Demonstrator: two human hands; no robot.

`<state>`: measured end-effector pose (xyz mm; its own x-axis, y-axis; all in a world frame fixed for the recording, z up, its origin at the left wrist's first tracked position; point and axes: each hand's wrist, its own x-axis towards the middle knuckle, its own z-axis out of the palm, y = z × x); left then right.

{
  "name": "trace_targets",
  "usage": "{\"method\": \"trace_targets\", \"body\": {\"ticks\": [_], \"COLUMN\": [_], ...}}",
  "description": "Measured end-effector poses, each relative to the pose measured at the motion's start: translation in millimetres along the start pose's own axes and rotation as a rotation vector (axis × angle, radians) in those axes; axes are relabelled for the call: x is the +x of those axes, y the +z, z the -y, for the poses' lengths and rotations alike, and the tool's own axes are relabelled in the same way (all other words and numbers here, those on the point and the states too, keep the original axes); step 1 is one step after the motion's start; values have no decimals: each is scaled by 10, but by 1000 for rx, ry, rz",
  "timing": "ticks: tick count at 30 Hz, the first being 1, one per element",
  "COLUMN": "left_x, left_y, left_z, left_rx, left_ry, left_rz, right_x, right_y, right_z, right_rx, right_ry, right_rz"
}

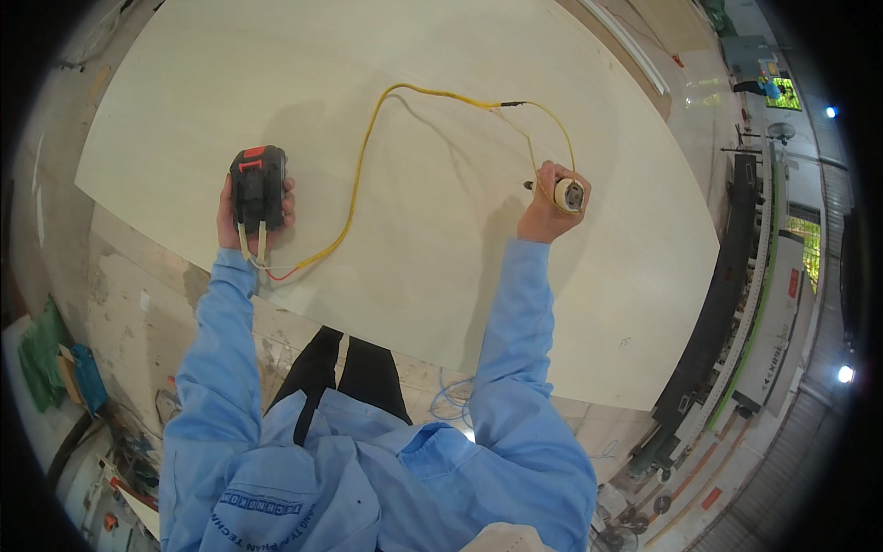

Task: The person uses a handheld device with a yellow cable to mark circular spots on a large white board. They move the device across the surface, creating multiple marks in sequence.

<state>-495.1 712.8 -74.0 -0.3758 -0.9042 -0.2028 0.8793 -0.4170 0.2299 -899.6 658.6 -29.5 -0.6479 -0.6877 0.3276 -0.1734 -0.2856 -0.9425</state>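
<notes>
My left hand [226, 213] is closed round a black power tool battery pack [260, 189] with a red latch at its top. Two pale connectors [262, 241] stick out of the pack's near end, with wires running from them. A yellow cable [366, 152] arcs over the board and splits beyond a black-taped joint [513, 104] into two thin wires. These reach a small motor [568, 195] with a pale wrapped body, gripped in my right hand [544, 216]. A dark tip [528, 185] pokes out on the left of that hand. Both hands are above the board, well apart.
A large pale board [414, 276] spreads under both hands. Along the right stands a long machine [773, 322] with a rail. Blue tubing [451, 397] lies on the floor by my legs. A green sheet [41, 359] and a blue box [89, 377] are at the left.
</notes>
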Motion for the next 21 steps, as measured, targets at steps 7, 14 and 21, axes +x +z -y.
{"method": "trace_targets", "body": {"ticks": [7, 14, 21], "left_x": [-9, -1, -1], "left_y": [-9, -21, -89], "left_z": [1, -20, -43], "left_rx": [40, 38, 59], "left_ry": [6, 3, -5], "left_rz": [-4, 1, -10], "right_x": [-144, -122, -314], "right_y": [-67, -65, -114], "right_z": [-163, -230, 106], "right_rx": [-91, -62, -54], "right_ry": [-4, -45, 71], "right_rz": [70, 66, 67]}}
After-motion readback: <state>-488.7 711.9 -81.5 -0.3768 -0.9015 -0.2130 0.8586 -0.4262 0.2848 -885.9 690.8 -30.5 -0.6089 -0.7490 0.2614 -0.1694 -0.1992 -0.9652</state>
